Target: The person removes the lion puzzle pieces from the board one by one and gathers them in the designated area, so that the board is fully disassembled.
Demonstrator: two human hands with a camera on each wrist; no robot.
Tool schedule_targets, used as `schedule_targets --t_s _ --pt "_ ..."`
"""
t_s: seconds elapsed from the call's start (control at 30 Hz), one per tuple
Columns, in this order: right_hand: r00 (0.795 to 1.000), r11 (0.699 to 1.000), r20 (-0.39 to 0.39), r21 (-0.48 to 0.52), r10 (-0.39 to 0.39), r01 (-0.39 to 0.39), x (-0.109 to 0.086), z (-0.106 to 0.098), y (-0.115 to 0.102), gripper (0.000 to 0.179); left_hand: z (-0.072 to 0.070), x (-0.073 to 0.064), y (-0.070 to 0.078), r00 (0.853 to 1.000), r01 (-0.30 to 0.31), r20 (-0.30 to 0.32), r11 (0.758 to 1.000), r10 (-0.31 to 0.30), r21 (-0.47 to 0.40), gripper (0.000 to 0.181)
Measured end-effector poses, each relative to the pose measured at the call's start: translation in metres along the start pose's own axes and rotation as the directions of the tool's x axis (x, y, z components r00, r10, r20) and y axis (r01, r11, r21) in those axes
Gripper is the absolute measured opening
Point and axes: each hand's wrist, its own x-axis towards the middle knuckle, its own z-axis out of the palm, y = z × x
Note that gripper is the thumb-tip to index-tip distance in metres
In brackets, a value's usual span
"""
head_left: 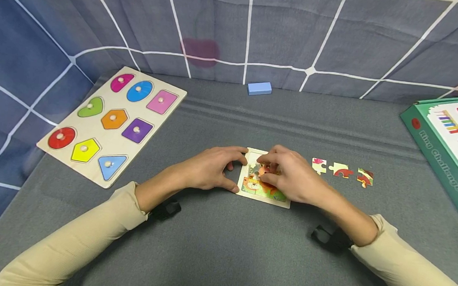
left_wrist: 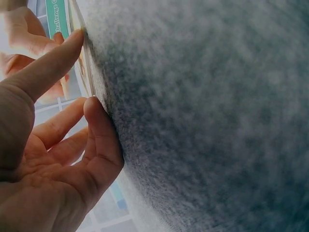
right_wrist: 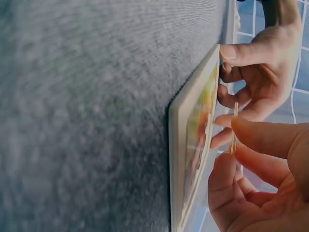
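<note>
Far L on a grey counter [head_left: 213,252], angled: a pale wooden shape board [head_left: 84,127] w/ nine coloured, knobbed shapes, each seated in its slot. It sits off to the side, prob. so the hands have room.

Next, the L hand [head_left: 211,166] at the L edge of the puzzle tray [head_left: 253,156]: thumb at the near corner, forefinger at the far one, fingers spread the length of that edge, holding it btwn them, prob. to stop the light tray sliding. Tray lies flat on the counter, mid-scene, btwn both hands; its near half shows an orange animal's face on green, its far L part is pale.

Behind, by the checked cloth [head_left: 284,31], a small blue block [head_left: 259,89], well apart.

Over the tray's R part, the R hand [head_left: 292,176]: fingers almost together, thumb & fingertips pinching a thin pc [right_wrist: 236,109]. R wrist view shows it just above the tray; a light pinch prob. lets its angle be adjusted. Can't tell what's printed on it.

Further R, three loose pcs [head_left: 342,168] in a row, not touching, prob. for easy pickup.

Far R, a green game box [head_left: 432,148], partly out of frame, prob. parked there for space.
</note>
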Motion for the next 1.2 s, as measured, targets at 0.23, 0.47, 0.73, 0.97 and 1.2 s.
schedule_targets --t_s 0.23,0.47,0.73,0.97,1.2 --pt "1.0 0.996 0.006 0.094 0.005 -0.006 -0.007 -0.006 0.004 0.039 0.0 0.0 0.0 1.0 0.006 -0.002 1.0 -0.006 0.003 0.056" --pt "1.0 0.993 0.016 0.116 -0.008 0.006 -0.018 -0.013 0.008 0.032 0.0 0.0 0.001 1.0 0.012 0.0 1.0 -0.012 0.006 0.056" --pt "1.0 0.997 -0.003 0.077 -0.013 0.014 -0.027 -0.02 0.01 0.034 0.0 0.0 0.001 1.0 0.007 -0.003 1.0 -0.007 0.009 0.056" --pt "1.0 0.996 -0.012 0.083 -0.024 0.025 -0.034 -0.024 0.013 0.034 0.001 0.0 0.0 1.0 -0.001 -0.007 1.0 0.001 0.012 0.056" --pt "0.999 0.993 -0.028 0.119 -0.022 0.025 -0.045 -0.026 0.018 0.032 0.001 -0.001 0.001 1.0 -0.001 -0.009 1.0 0.001 0.019 0.057"
